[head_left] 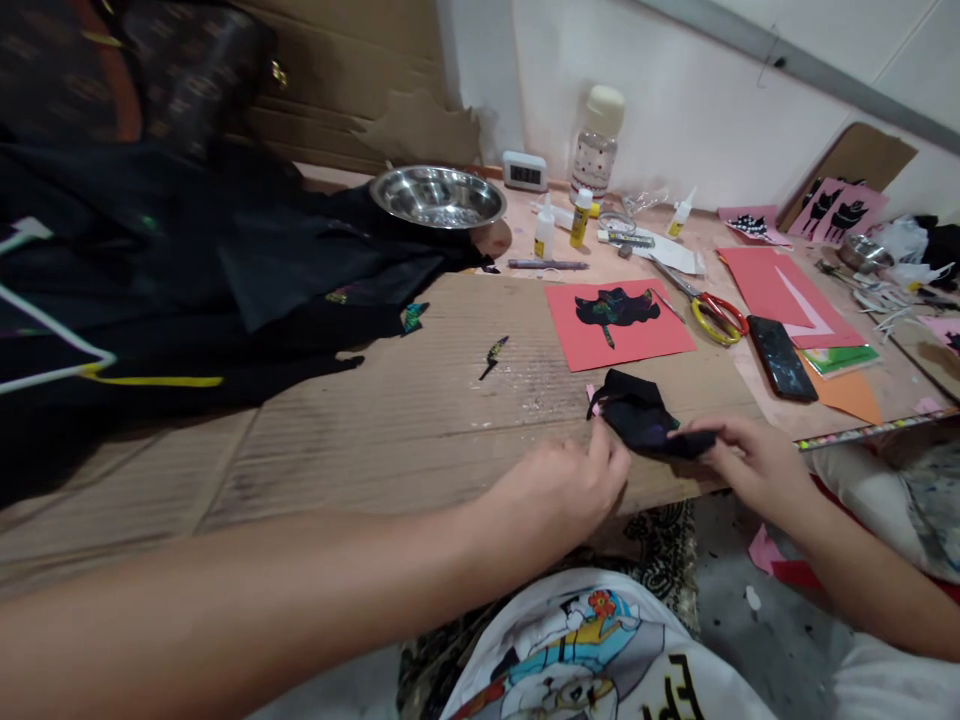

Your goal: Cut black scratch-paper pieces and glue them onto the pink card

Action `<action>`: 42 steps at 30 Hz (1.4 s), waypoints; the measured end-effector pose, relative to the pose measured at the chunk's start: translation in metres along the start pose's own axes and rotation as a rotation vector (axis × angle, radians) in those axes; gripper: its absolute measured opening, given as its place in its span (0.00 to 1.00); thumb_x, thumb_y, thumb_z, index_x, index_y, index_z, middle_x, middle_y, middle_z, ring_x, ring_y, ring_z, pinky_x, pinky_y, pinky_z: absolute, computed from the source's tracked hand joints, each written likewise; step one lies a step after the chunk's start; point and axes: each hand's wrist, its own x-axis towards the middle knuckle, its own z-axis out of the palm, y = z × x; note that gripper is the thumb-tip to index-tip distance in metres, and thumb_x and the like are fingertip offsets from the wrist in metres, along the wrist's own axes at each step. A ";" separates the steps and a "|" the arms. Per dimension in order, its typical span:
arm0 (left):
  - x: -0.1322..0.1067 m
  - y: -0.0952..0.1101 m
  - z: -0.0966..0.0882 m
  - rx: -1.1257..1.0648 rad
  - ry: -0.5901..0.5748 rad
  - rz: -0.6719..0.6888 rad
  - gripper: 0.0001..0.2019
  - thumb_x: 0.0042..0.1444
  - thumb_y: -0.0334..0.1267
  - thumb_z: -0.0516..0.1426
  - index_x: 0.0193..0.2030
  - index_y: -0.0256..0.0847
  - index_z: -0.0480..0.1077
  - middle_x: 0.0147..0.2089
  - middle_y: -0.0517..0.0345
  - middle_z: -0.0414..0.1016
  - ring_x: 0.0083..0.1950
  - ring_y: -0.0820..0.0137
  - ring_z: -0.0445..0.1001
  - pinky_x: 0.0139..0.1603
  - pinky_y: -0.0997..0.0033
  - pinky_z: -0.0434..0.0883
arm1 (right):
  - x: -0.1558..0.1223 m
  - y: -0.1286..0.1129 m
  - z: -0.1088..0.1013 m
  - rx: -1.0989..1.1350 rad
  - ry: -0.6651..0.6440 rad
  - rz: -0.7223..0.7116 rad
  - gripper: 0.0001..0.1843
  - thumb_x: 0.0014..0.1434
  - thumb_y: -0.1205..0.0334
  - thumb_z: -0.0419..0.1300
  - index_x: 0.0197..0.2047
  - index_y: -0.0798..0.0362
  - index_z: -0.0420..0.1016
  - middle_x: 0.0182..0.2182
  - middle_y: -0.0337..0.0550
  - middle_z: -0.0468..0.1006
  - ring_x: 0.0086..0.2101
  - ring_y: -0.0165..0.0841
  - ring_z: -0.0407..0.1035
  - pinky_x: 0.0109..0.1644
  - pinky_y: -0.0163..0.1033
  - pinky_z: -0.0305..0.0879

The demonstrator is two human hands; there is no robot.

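Observation:
A piece of black fabric (637,415) is stretched between my two hands near the front edge of the cardboard-covered table. My left hand (570,465) pinches its left end, where a bit of pink shows at the fingertip. The right end is pinched between the thumb and fingers of my right hand (754,465). Just beyond lies a red card (562,345) bearing a black, patterned fabric cut-out (619,308). A small dark scrap with colourful markings (493,356) rests on the cardboard, left of the card.
Scissors (716,318) and a phone (781,358) lie right of the card. Glue bottles (544,235), a glue stick (580,218) and a steel bowl (439,198) stand behind. Black cloth (187,270) with a white hanger (67,325) covers the left. Another person's leg (862,490) is at right.

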 end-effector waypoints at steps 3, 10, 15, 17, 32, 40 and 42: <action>0.001 -0.001 0.000 -0.016 0.006 0.002 0.14 0.69 0.27 0.48 0.55 0.27 0.71 0.65 0.17 0.71 0.35 0.59 0.84 0.28 0.65 0.79 | 0.039 0.006 -0.012 0.294 0.078 0.203 0.07 0.64 0.54 0.63 0.39 0.47 0.77 0.32 0.41 0.85 0.28 0.37 0.81 0.31 0.41 0.81; 0.003 -0.005 -0.008 -0.069 -0.061 -0.011 0.14 0.69 0.26 0.48 0.54 0.29 0.71 0.64 0.22 0.72 0.37 0.58 0.85 0.30 0.63 0.81 | 0.141 -0.012 -0.035 0.592 0.237 0.117 0.13 0.57 0.54 0.71 0.35 0.49 0.72 0.26 0.36 0.78 0.25 0.31 0.76 0.25 0.34 0.76; 0.002 -0.007 -0.010 -0.059 -0.067 0.013 0.15 0.69 0.25 0.46 0.54 0.29 0.71 0.63 0.23 0.73 0.36 0.60 0.85 0.29 0.64 0.80 | 0.191 -0.049 -0.050 0.599 0.265 -0.040 0.08 0.61 0.68 0.65 0.35 0.49 0.69 0.27 0.35 0.78 0.24 0.28 0.75 0.26 0.32 0.75; 0.001 -0.007 -0.009 -0.060 -0.067 0.022 0.16 0.69 0.24 0.45 0.55 0.29 0.70 0.63 0.23 0.73 0.36 0.60 0.85 0.29 0.64 0.80 | 0.208 -0.063 -0.052 0.595 0.287 -0.113 0.08 0.63 0.70 0.62 0.36 0.49 0.68 0.26 0.35 0.79 0.23 0.29 0.74 0.24 0.33 0.75; 0.003 -0.005 -0.007 -0.139 -0.044 -0.010 0.16 0.70 0.26 0.46 0.56 0.29 0.70 0.57 0.29 0.77 0.35 0.59 0.84 0.29 0.63 0.80 | 0.186 -0.080 0.005 -0.009 -0.360 -0.741 0.14 0.68 0.73 0.52 0.44 0.53 0.78 0.39 0.41 0.83 0.40 0.31 0.75 0.46 0.36 0.69; 0.003 -0.003 0.001 -0.076 0.018 -0.021 0.17 0.70 0.28 0.44 0.57 0.27 0.71 0.64 0.20 0.72 0.36 0.57 0.85 0.27 0.63 0.80 | 0.181 -0.064 0.002 0.200 -0.376 -0.393 0.09 0.67 0.71 0.53 0.42 0.55 0.75 0.32 0.41 0.81 0.33 0.30 0.78 0.39 0.35 0.72; 0.002 -0.003 0.002 -0.069 0.018 -0.013 0.18 0.70 0.28 0.44 0.58 0.27 0.70 0.65 0.19 0.71 0.35 0.57 0.85 0.26 0.63 0.79 | 0.174 -0.060 0.001 0.224 -0.323 -0.333 0.09 0.67 0.71 0.52 0.43 0.55 0.74 0.35 0.43 0.83 0.35 0.31 0.79 0.41 0.37 0.74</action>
